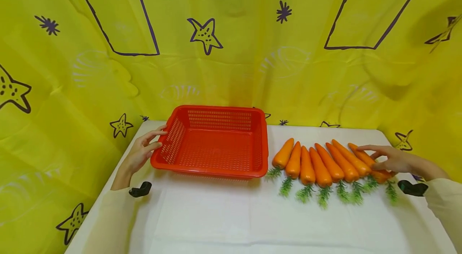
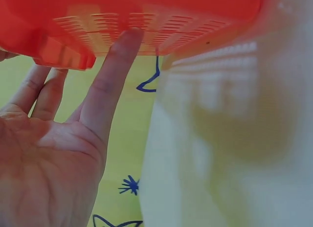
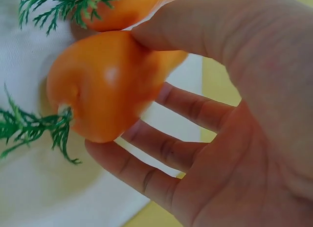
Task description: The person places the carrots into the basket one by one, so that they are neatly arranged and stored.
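Observation:
A red plastic basket [image 1: 216, 172] with slotted walls stands on the white table, nothing inside it. My left hand [image 1: 138, 153] holds its left end; in the left wrist view the thumb [image 2: 110, 80] presses the slotted wall and the other fingers reach up by the rim, their tips partly hidden. To the right, several orange carrots [image 1: 317, 168] with green tops lie side by side, tips pointing away from me. My right hand [image 1: 395, 160] grips the rightmost carrot [image 3: 100, 85], thumb on one side and fingers along the other.
A yellow curtain [image 1: 238, 73] printed with stars and outlined shapes hangs behind and at both sides, right by the table's edges. The white tabletop [image 1: 252, 218] stretches toward me in front of the basket and carrots.

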